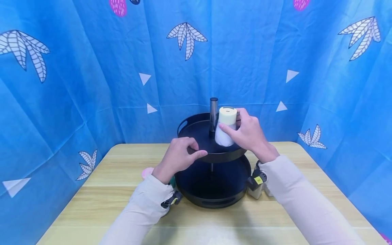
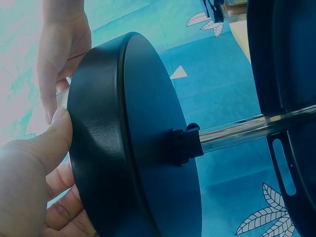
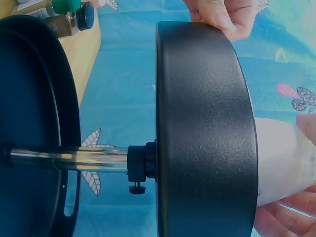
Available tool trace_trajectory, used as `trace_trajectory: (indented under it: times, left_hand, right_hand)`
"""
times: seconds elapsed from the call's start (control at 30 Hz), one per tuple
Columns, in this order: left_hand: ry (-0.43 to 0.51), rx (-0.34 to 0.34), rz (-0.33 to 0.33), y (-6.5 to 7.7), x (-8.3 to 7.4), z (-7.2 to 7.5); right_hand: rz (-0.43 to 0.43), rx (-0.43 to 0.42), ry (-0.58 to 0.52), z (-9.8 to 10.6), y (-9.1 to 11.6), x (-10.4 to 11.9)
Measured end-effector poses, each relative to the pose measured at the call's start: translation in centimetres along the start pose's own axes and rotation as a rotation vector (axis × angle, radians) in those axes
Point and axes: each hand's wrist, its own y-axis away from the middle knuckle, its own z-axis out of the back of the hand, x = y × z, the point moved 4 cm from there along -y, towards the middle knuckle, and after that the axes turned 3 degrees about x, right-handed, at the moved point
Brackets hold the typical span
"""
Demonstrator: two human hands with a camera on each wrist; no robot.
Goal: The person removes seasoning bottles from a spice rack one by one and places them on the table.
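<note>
A two-tier black stand has an upper tray (image 1: 202, 134) and a lower tray (image 1: 211, 183), joined by a shiny metal post (image 3: 94, 159). My right hand (image 1: 249, 132) grips a white jar (image 1: 226, 134) with a pale yellow top, upright over the right side of the upper tray. Beyond the tray wall, the white jar (image 3: 281, 160) shows partly in the right wrist view, with fingers around it. My left hand (image 1: 180, 156) pinches the upper tray's front left rim, thumb (image 2: 57, 133) against the wall and fingers curled at the edge.
Bottles with a green cap (image 3: 66, 6) and a dark blue cap (image 3: 85, 16) stand left of the stand, partly behind my left wrist. A pink round thing (image 1: 147, 172) is there too. Small containers (image 1: 255, 192) sit beneath my right wrist. Blue curtain (image 1: 254, 51) surrounds the wooden table (image 1: 101, 204).
</note>
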Motion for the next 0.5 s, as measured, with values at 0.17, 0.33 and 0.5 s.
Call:
trace_trajectory:
  times: [0.17,0.33,0.5]
  left_hand:
    - [0.006,0.002,0.002,0.0,-0.1,0.0]
    - [0.003,0.008,0.011,0.0,-0.1,-0.1]
    - [0.000,0.006,0.018,0.0,-0.1,0.0]
  right_hand:
    - [-0.012,-0.005,0.002,0.4,0.1,-0.2]
    - [-0.030,-0.003,0.008,0.8,0.3,-0.4]
    - [-0.025,-0.017,0.019,1.2,0.3,-0.6]
